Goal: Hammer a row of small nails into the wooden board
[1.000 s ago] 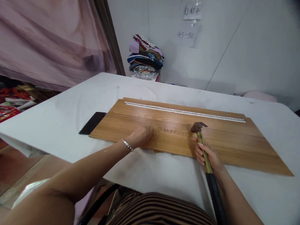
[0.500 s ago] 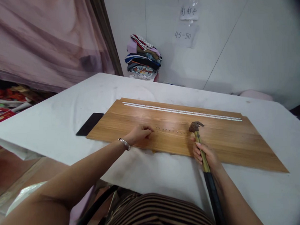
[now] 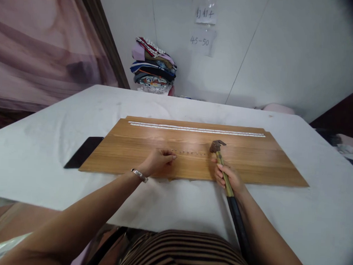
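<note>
My right hand point(image 3: 228, 177) is wrapped round the wooden part of a claw hammer point(image 3: 227, 184), above its black grip. The rusty hammer head sits over the brown wooden board point(image 3: 265, 162), just right of a row of several small nails point(image 3: 192, 152). At the left end of that row, my left hand point(image 3: 159, 161) has its thumb and fingers pinched together low over the board. Whatever the pinch holds, if anything, is too small to make out. A silver bracelet circles the left wrist.
Two white measuring strips point(image 3: 194, 129) run along the board's far side. A black tablet or phone point(image 3: 83, 152) lies by its left end on the white-covered table point(image 3: 87, 106). Folded cloths point(image 3: 154, 66) are stacked behind, against the wall.
The view has swung right, so everything appears shifted left. Relative to the nails, my left fingertips have moved slightly right and nearer to me. The hammer stays in my right hand.
</note>
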`<state>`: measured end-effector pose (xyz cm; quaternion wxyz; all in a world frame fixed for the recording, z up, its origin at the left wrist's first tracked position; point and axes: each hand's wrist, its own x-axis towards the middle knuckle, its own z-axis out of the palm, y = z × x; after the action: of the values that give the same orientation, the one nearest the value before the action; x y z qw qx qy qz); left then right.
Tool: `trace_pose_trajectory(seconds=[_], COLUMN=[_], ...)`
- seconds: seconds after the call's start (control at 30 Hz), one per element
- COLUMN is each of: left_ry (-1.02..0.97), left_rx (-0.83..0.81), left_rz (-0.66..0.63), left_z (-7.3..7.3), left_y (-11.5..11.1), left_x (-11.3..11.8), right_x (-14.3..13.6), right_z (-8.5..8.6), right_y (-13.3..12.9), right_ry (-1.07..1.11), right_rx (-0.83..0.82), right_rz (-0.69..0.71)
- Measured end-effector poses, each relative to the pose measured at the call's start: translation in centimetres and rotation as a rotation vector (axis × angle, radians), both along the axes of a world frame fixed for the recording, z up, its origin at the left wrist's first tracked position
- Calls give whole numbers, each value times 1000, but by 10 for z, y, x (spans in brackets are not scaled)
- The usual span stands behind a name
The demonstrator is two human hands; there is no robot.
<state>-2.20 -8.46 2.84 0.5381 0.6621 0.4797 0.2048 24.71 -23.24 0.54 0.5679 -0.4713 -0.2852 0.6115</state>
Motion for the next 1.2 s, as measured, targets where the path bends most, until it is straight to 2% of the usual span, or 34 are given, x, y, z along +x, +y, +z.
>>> trace_pose_trajectory(seconds=[0.13,0.27,0.4,0.53,0.7,0.93,1.2], left_ry=[-67,-120,-113,-40,15,-15,-72], left_rx=[62,213,384,454,487,466,509], left_rz=[-21,-96,-176,-229,-232,-208,-180], left_z=[10,16,7,-5,-16,-32,-41], left_y=[-1,0,1,4,5,8,8], left_x=[23,63,107,133,143,146,146], right_x=[2,5,8,11,9,7,8], right_z=[0,1,3,4,6,6,4], right_y=[0,1,2,3,2,2,2], right_ry=[46,85,95,112,124,116,114], right_rx=[15,15,41,52,70,71,42], right_rz=[7,-6,-19,-36,-31,-28,-38])
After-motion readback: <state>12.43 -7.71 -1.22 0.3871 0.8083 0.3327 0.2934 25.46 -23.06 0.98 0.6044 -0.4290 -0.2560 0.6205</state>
